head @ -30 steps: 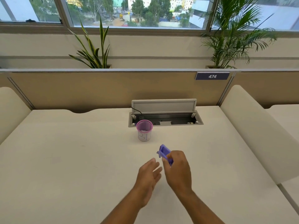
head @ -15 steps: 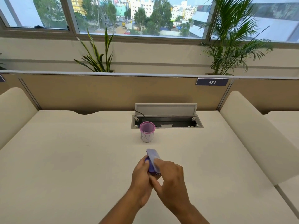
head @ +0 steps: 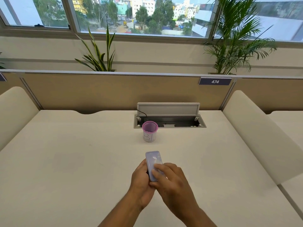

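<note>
My left hand (head: pixel 140 181) gripped the one lilac object (head: pixel 153 162) along its left edge, fingers curled under it. My right hand (head: pixel 172 182) curved its fingers over the near half of the object's top face, so it sat between my two hands above the desk (head: pixel 65 161). Ahead of my hands stood one pink-rimmed cup (head: pixel 149 132), with one open cable box (head: pixel 169 123) just beyond it. Far past those were two plants, a snake plant (head: pixel 100 58) left and a palm (head: pixel 236 46) right.

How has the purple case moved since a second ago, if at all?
Yes: the purple case shifted left, from right of the cup to almost straight before it.
</note>
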Tool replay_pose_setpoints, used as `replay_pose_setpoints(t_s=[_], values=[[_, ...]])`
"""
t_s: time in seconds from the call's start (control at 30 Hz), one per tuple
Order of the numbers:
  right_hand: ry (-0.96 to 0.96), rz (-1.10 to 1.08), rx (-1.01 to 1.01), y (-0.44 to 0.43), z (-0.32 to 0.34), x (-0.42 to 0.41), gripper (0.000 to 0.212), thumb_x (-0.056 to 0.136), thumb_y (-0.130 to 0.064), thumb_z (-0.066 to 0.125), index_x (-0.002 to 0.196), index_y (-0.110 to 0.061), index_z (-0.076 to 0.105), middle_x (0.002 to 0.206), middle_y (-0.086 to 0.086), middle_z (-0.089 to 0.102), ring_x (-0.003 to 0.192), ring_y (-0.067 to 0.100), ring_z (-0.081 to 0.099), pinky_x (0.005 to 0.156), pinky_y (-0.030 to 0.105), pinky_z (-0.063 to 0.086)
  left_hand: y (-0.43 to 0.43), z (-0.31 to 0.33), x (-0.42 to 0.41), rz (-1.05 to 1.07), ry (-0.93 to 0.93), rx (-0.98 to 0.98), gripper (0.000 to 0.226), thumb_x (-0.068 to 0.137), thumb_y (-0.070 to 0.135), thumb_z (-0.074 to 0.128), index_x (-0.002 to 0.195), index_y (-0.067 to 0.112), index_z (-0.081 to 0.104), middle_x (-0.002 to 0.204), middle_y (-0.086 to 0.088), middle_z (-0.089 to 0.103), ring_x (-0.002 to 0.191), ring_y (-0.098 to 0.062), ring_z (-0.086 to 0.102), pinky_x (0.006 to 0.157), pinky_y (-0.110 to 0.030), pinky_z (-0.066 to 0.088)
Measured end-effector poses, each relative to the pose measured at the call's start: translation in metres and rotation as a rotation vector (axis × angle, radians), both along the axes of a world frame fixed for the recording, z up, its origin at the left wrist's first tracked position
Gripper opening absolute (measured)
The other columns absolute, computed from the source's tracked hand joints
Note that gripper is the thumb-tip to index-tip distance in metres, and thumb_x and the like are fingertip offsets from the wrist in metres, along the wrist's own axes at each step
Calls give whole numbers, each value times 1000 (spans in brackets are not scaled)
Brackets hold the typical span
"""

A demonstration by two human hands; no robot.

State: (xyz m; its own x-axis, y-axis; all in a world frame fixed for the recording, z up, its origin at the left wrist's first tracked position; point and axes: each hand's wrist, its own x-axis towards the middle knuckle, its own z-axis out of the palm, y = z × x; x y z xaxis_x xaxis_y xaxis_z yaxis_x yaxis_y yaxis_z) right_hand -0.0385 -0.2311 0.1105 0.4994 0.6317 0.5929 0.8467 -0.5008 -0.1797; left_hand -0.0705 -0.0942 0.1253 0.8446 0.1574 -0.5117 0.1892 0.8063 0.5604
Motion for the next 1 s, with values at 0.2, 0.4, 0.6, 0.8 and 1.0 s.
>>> replay_pose_setpoints(t_s=[0.2,0.4,0.6,0.8,1.0], values=[[-50,82,-65,-2,1,-1,22,90,-9,75,112,-7,73,122,8,71,108,28,64,85,35,57,0,-1,-2,-6,11,-42,38,108,32,48,110,2,70,77,-13,65,65,-20,68,47,-27,55],[-50,117,-53,-1,7,-1,16,94,-10,71,109,-8,74,119,6,72,104,26,64,82,33,56,3,-3,-2,-24,-11,-122,37,108,30,46,104,-1,64,73,-12,60,59,-18,64,44,-25,53],[-4,127,-15,2,11,-1,21,100,-12,59,114,-7,74,120,7,73,104,27,63,83,31,58,7,-8,1,-6,-25,-124,39,108,34,47,116,0,63,79,-13,59,68,-20,64,58,-29,61],[36,114,23,7,13,1,16,95,-6,70,111,-6,75,116,7,75,99,29,65,80,33,58,9,-4,5,6,-4,-178,33,107,34,48,102,3,60,74,-9,52,59,-15,57,53,-24,56],[-2,95,60,11,21,3,20,101,-10,56,108,-5,74,108,9,75,94,25,67,79,32,58,8,-6,8,50,-14,-242,33,109,29,47,104,-1,61,73,-13,59,56,-19,62,54,-32,62]])
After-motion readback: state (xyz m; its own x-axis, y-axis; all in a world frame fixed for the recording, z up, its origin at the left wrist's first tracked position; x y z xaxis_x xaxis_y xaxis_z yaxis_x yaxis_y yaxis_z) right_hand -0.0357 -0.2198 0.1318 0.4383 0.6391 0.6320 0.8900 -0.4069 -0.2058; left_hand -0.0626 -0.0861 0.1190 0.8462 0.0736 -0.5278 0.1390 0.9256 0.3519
